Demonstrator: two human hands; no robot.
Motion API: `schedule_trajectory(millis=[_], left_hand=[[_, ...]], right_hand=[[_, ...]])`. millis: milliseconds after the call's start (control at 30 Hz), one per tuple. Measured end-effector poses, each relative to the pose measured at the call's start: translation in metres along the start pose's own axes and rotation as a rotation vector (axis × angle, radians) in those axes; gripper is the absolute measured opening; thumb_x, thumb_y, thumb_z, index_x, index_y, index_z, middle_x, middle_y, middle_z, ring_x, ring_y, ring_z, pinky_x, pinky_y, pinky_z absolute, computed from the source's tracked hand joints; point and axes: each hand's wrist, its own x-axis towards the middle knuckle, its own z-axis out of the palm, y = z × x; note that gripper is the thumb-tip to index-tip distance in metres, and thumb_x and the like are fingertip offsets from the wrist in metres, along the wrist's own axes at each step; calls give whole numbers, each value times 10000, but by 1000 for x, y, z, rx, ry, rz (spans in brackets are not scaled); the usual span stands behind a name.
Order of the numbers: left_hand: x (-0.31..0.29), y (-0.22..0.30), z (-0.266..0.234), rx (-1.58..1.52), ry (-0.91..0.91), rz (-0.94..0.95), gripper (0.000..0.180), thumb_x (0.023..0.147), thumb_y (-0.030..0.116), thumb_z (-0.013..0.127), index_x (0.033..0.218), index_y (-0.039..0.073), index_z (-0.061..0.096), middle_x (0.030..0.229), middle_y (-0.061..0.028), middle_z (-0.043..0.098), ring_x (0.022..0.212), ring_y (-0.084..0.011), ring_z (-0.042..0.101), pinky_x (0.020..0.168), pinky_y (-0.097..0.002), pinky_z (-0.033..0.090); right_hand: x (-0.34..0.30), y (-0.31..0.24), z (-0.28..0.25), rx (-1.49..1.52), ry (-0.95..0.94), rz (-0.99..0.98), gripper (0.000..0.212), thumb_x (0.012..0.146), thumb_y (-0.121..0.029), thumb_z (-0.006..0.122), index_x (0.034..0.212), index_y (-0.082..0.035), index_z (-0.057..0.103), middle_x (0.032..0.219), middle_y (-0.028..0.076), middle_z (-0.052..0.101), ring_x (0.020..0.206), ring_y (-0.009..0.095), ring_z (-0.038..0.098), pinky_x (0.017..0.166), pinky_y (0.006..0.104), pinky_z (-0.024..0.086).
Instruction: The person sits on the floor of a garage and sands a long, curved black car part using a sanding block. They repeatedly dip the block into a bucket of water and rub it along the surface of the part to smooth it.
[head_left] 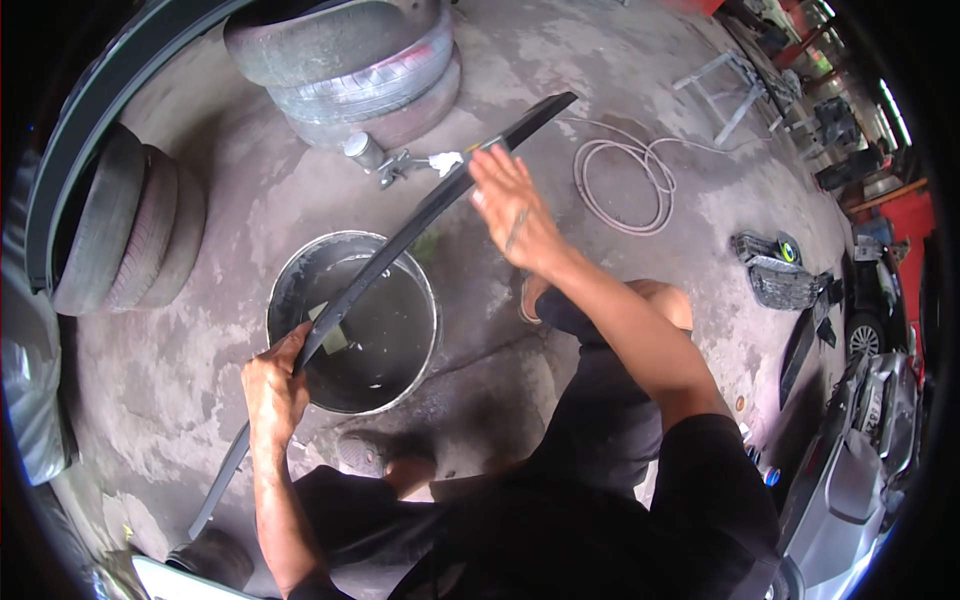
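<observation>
A long, narrow black trim strip (404,235) runs slantwise in front of me, from lower left to upper right. My left hand (277,385) is closed around its lower part, at the near left rim of a round bucket (436,325). Higher up, my right hand (512,205) lies against the strip with its fingers stretched out. A small yellowish bit shows at those fingertips; its kind cannot be made out. Under the strip, the bucket holds dark liquid, and a pale greenish flat piece (329,330) shows in it, partly covered by the strip.
Stacked tyres (370,85) stand at the far side, and more tyres (110,225) at the left. A spray gun (395,168) lies beyond the bucket. A coiled hose (625,185) rests on the concrete at right, with a metal stand (725,90) farther back. Car parts (785,285) lie far right.
</observation>
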Motion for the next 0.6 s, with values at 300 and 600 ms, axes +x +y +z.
schedule_trajectory(millis=[300,600], left_hand=[[-22,21,26,135,55,57,653,780,-53,655,1393,166,706,1374,-63,734,1043,-294,769,877,-412,638],[-48,19,71,278,169,134,586,865,56,695,1444,146,680,1455,-60,634,1201,-307,625,1031,-490,518]], right_hand=[[-12,-20,-10,-63,-17,121,414,1118,-266,492,1329,35,684,1449,243,628,1424,428,534,1242,572,326],[-65,-44,0,-180,-225,-109,414,1109,-235,533,1407,19,668,1513,195,631,1483,362,521,1276,588,290]])
